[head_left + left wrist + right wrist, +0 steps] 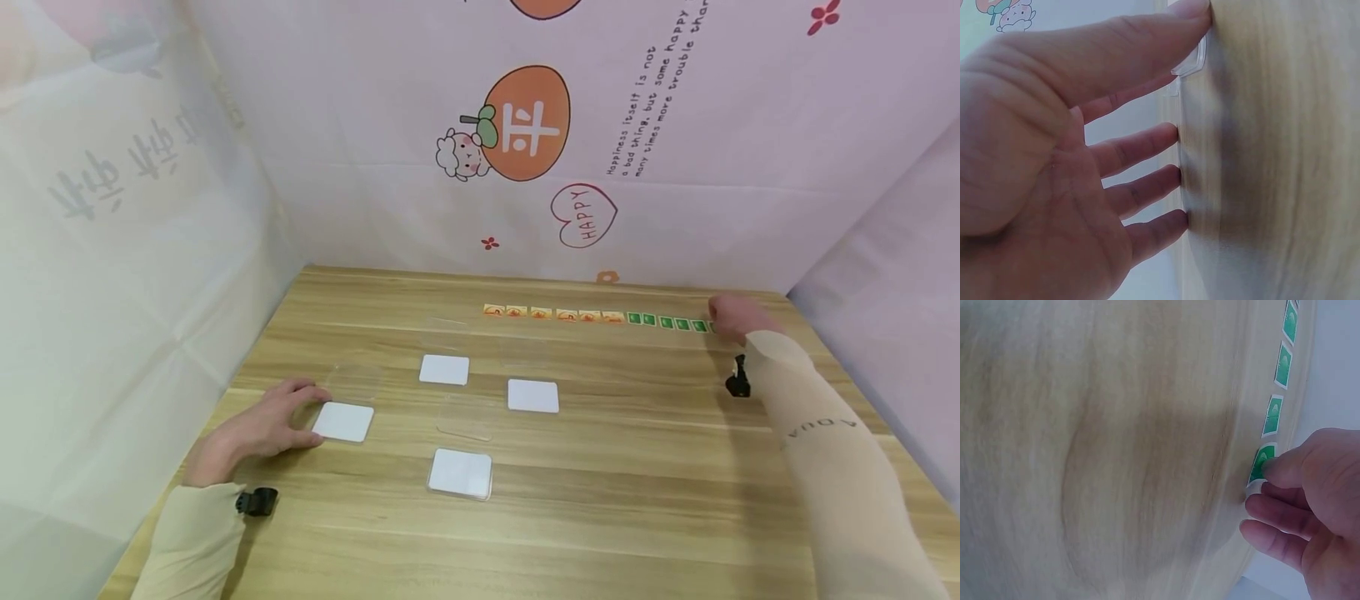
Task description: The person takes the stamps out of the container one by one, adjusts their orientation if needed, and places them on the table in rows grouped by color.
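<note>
My left hand (270,421) rests at the left of the table beside a white card (344,422) that has clear plastic at its edge. In the left wrist view the thumb (1147,50) touches this clear plastic (1192,62), while the other fingers are spread with their tips on the wood. At the far right, my right hand (738,317) is at the end of a row of small green stickers (666,322). The right wrist view shows it pinching the last green sticker (1262,459), with the thumb on its face and a white edge raised toward the fingers.
Other white cards (444,369) lie mid-table, each with a faint transparent plastic piece (465,418) behind it. Several orange stickers (540,313) continue the row leftward along the back of the wooden table (600,517). Printed cloth (375,167) surrounds the back and sides.
</note>
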`<state>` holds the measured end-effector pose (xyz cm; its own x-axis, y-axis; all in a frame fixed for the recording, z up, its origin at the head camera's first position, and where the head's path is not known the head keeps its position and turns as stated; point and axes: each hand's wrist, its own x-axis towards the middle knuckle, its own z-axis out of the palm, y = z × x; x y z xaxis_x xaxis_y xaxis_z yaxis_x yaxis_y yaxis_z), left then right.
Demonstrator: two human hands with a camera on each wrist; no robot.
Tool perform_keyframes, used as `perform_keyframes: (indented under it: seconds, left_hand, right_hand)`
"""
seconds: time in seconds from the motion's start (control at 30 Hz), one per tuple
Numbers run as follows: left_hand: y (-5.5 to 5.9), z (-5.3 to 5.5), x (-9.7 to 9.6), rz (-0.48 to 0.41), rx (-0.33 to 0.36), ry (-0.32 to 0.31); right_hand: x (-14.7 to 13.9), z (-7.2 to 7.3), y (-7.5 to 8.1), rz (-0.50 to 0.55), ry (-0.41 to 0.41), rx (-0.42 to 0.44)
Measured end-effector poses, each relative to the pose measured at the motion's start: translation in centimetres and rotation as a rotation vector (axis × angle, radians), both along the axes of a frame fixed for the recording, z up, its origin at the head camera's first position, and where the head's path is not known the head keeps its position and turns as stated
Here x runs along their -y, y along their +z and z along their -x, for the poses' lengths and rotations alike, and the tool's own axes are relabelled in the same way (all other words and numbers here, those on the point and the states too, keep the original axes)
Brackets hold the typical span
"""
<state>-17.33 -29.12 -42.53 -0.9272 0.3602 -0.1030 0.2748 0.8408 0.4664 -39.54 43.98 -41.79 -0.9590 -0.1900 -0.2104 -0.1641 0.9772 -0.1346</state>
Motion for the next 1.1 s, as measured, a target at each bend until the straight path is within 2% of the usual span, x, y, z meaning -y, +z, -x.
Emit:
perform_keyframes:
  seconds: [0.17,0.37,0.7,0.83,1.1]
  left_hand:
    - [0.2,-0.1,0.0,0.003,0.004,0.002]
    - [0.2,0.0,0.0,0.009,0.008,0.003]
    - [0.3,0.0,0.1,0.014,0.001,0.001]
    - [0.4,-0.1,0.1,0.015,0.000,-0.001]
    - [0.5,0.0,-0.1,0.020,0.011,0.001]
  right_hand:
    - [0.0,0.2,-0.2,-0.039,-0.001,-0.038]
    - [-0.2,0.0,-0.5,-0.044,-0.012,-0.036]
    - [0.2,-0.4,-0.9,0.006,-0.051,-0.030]
    - [0.2,-0.4,-0.8,0.014,-0.035,-0.035]
    - [-1.3,-0.3,-1.1,0.094,-0.058,-0.032]
